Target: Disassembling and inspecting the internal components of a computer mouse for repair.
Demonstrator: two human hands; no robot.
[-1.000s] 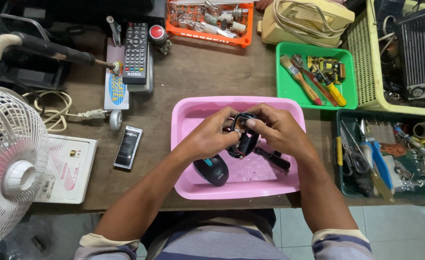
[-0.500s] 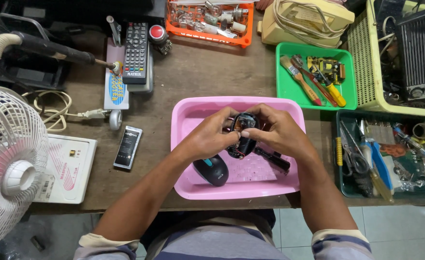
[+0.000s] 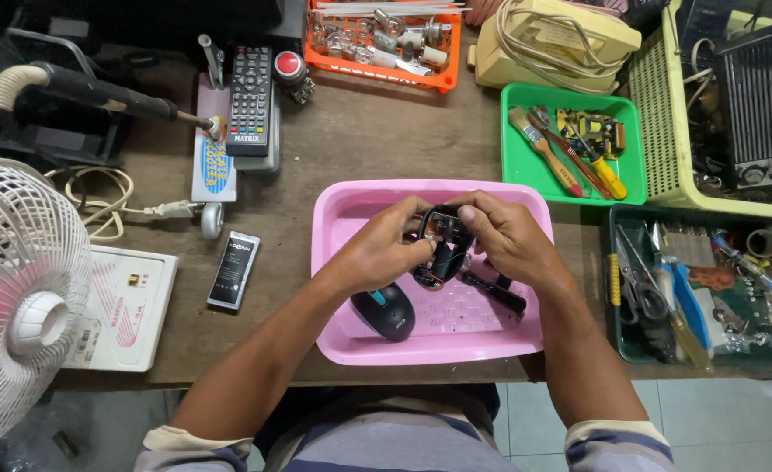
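Note:
Both my hands hold a black opened mouse base (image 3: 439, 249) over the pink tray (image 3: 342, 218). My left hand (image 3: 384, 249) grips its left side and my right hand (image 3: 507, 236) grips its right side, thumb on the top edge. Small parts and a red wire show inside the base. The black mouse top cover (image 3: 386, 310) with a teal stripe lies in the tray below my left hand. A black screwdriver-like tool (image 3: 495, 293) lies in the tray under my right hand.
A green tray (image 3: 526, 179) holds brushes, a circuit board and a yellow-handled screwdriver. An orange tray of bulbs (image 3: 384, 39), a remote (image 3: 249, 100), a soldering tool (image 3: 97, 92), a phone battery (image 3: 234, 269), a white fan (image 3: 19, 297) and a dark tool tray (image 3: 709, 288) surround the work area.
The mouse base has been turned slightly between my hands, and my right thumb has shifted onto its top edge. The tray and other things stay put.

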